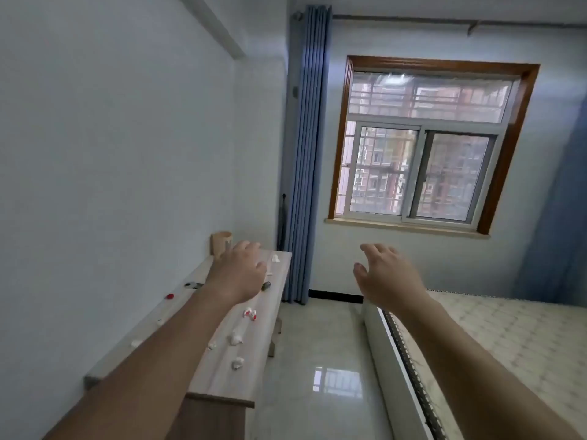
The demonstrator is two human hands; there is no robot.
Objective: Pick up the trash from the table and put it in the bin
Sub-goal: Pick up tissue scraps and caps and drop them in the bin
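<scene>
Both hands are empty, with fingers loose and spread. The left hand (241, 271) hangs over the long wooden table (222, 376). The right hand (386, 274) is out over the floor. Small crumpled paper balls (237, 363) and a red-and-white scrap (250, 313) lie on the table. The left arm reaches across above them and could knock these light bits onto the floor. I can't see a bin for sure.

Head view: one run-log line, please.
left hand open over table | right hand open, off table | paper scraps lying on table
</scene>
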